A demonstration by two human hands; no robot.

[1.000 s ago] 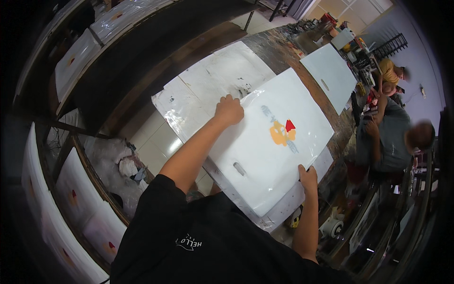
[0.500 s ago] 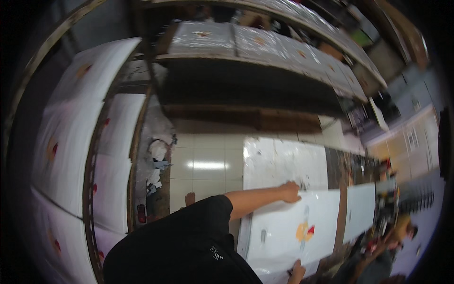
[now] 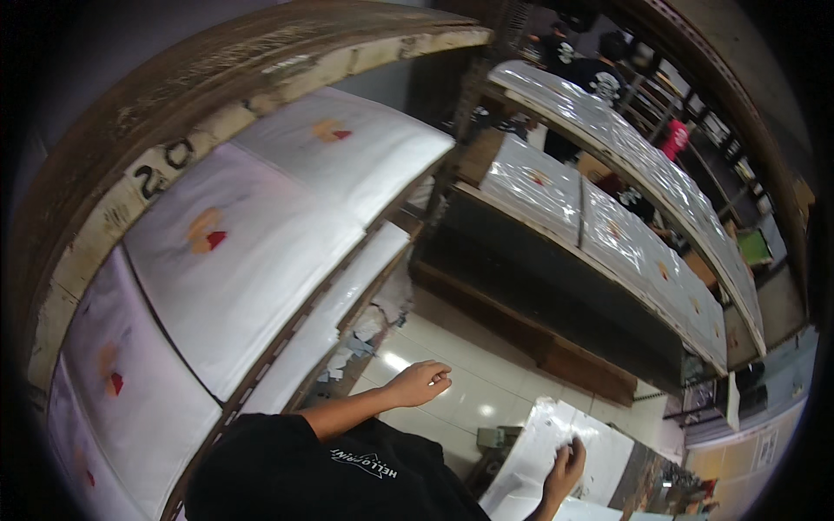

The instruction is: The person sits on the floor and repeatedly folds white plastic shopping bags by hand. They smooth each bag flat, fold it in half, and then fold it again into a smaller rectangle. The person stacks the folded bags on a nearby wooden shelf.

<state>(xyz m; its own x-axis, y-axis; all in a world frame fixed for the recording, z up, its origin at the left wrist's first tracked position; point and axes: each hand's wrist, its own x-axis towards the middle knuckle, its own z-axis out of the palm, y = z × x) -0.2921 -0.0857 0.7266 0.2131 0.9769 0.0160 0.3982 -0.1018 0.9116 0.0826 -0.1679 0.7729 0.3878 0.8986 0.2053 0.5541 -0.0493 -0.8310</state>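
Head cam: I've got both bare hands in lower half of view.
L hand (image 3: 419, 384): against tiled floor (image 3: 486, 382) in view, fingers curled in; can't tell if tips meet or grip smth.
R hand (image 3: 566, 469): fingers bent, spread apart from thumb, over white-topped surface (image 3: 599, 438); contact unclear to me.
Pale sheet (image 3: 593, 511): on surface, near R hand, cut off by bottom edge.
L rack (image 3: 87, 239): white sheets (image 3: 269, 269) w/ orange + red prints, side by side.
Far rack (image 3: 556, 282): glossy sheets (image 3: 534, 178), similar prints, upper R.
Bkgd: ppl in dark tops (image 3: 601, 78), one in red (image 3: 675, 141).
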